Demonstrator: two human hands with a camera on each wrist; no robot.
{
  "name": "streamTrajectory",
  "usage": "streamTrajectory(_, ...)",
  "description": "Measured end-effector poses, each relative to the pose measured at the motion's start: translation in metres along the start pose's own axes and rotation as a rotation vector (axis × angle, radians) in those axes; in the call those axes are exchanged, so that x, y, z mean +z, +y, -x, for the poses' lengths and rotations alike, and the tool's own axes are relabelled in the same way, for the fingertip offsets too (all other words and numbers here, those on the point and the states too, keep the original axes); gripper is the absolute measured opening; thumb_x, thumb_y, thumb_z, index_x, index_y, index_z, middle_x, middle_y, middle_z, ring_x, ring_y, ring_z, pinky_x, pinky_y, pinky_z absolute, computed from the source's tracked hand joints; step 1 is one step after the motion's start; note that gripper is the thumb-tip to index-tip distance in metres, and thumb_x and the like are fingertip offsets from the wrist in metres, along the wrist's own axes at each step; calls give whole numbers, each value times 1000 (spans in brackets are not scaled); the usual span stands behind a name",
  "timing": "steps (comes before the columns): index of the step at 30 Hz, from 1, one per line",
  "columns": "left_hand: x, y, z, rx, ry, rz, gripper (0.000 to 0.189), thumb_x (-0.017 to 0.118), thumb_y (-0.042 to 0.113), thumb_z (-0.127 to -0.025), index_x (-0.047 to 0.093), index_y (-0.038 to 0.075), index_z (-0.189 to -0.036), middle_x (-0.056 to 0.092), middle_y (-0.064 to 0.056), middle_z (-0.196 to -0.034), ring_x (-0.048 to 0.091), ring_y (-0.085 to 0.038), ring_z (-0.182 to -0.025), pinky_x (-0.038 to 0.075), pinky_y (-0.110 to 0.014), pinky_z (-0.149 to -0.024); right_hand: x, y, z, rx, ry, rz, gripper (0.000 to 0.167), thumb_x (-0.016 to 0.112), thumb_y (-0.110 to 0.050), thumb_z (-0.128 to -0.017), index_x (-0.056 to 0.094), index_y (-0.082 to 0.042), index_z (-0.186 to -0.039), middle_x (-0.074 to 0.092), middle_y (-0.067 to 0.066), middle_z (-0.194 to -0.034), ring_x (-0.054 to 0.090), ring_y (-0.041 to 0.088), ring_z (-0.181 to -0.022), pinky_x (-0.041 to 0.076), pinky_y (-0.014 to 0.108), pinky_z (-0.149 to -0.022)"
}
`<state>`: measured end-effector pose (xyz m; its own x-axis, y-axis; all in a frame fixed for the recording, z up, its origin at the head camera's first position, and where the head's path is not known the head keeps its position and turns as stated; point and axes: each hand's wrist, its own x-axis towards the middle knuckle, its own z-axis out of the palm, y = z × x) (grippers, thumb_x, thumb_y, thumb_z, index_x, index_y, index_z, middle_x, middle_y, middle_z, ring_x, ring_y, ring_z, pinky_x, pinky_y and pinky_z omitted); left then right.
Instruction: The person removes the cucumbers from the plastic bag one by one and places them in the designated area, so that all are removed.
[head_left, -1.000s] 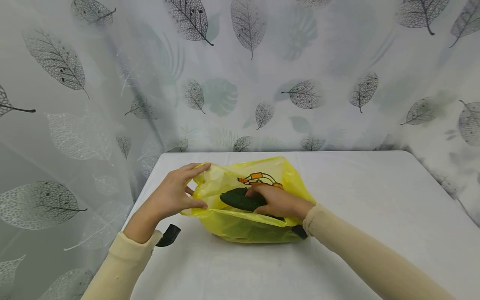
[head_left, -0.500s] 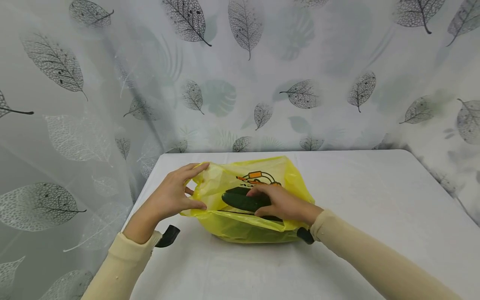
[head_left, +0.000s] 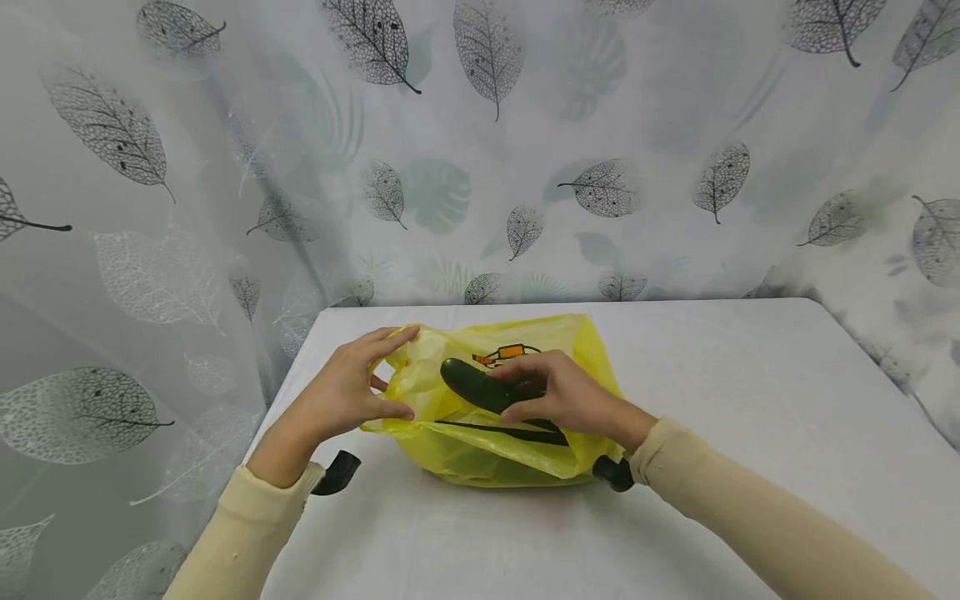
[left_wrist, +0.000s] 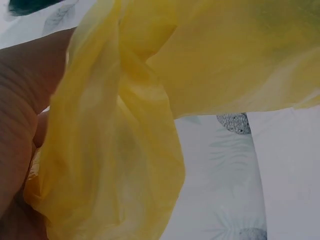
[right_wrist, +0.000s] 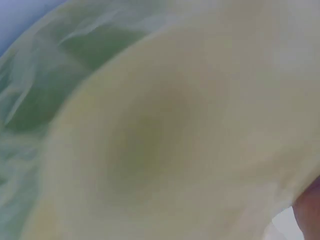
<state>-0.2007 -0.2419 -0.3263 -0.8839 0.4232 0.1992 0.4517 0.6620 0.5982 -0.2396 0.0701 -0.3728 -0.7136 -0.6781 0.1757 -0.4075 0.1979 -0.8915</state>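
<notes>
A yellow plastic bag [head_left: 480, 462] lies on the table with its mouth held apart. At its left side my left hand [head_left: 347, 385] grips the rim, thumb low and fingers high. My right hand [head_left: 566, 398] holds a dark green cucumber [head_left: 474, 387] at the bag's mouth, one rounded end pointing left. Its other end is hidden by the fingers. Bunched yellow plastic of the bag [left_wrist: 115, 150] fills much of the left wrist view beside the palm. In the right wrist view, blurred film of the bag [right_wrist: 200, 115] covers most of the picture, with green shapes showing through.
The white table [head_left: 720, 383] extends to both sides and in front of the bag. A leaf-patterned curtain [head_left: 540, 150] hangs behind and on the left. Black wrist-camera pieces [head_left: 337, 472] stick out below both wrists.
My right hand has lifted the cucumber up from inside the bag, tilting its left end upward. The bag's right side has shifted slightly. My left hand stays at the rim.
</notes>
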Motion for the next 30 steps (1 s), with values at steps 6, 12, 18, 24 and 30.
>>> streamTrajectory(6, 3, -1, -1, 5, 7, 2, 106, 97, 3, -63, 44, 9, -154, 49, -11, -148, 54, -28, -122, 61, -27, -73, -4, -13, 1, -26, 49, -142, 52, 86, -4, -80, 68, -2, -129, 69, 9, -123, 67, 23, -109, 58, 36, -90)
streamTrajectory(12, 5, -1, -2, -8, -2, -1, 105, 96, 3, -64, 43, 11, -155, 50, -8, -147, 54, -26, -123, 60, -25, -73, -14, -29, 2, -61, 68, -345, 52, 83, 1, -81, 67, -1, -131, 69, 14, -125, 67, 32, -114, 58, 44, -91)
streamTrajectory(18, 6, 0, -3, -17, -7, 2, 105, 96, 4, -65, 43, 12, -155, 49, -9, -148, 54, -26, -123, 60, -24, -73, -33, -48, 6, -128, 130, -431, 46, 79, 3, -85, 69, -3, -129, 71, 14, -120, 67, 33, -112, 56, 46, -93)
streamTrajectory(24, 7, 1, -3, -6, -4, 2, 105, 96, 4, -64, 43, 10, -155, 53, -8, -143, 55, -25, -120, 60, -24, -73, -57, -67, 8, -230, 187, -601, 47, 64, 13, -92, 66, -8, -134, 68, 13, -126, 61, 31, -111, 49, 43, -103)
streamTrajectory(30, 5, 3, -3, -14, 2, -7, 106, 96, 5, -65, 41, 11, -156, 49, -7, -149, 52, -26, -127, 60, -24, -73, -82, -82, 10, -307, 309, -694, 46, 69, 8, -92, 66, -9, -135, 66, 14, -128, 55, 32, -123, 48, 39, -104)
